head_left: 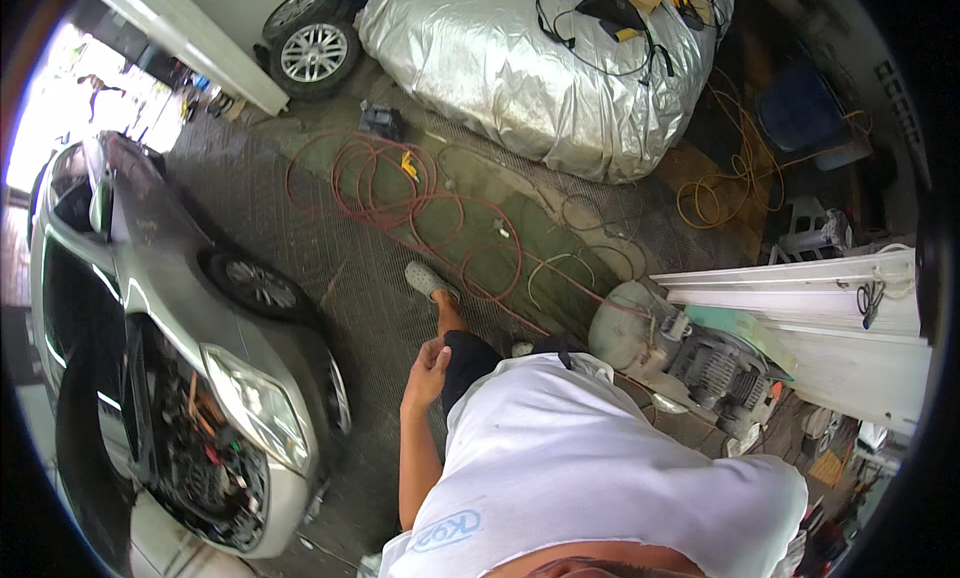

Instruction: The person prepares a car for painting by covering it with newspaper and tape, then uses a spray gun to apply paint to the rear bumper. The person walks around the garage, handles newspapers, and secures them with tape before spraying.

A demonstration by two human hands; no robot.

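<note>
My left hand hangs beside my dark shorts, with its fingers loosely bent and apart. Nothing shows in it. Below it, a grey clog is on my foot on the floor. My right hand is out of sight; that arm is hidden behind my white shirt. To my left stands a grey car with its bonnet raised and its engine bay showing. A coiled red hose lies on the floor ahead of me.
An air compressor stands close on my right, beside white panels. Ahead, a silver cover drapes a large shape with cables on top. Wheels rest at the far left. A yellow hose lies near a blue barrel.
</note>
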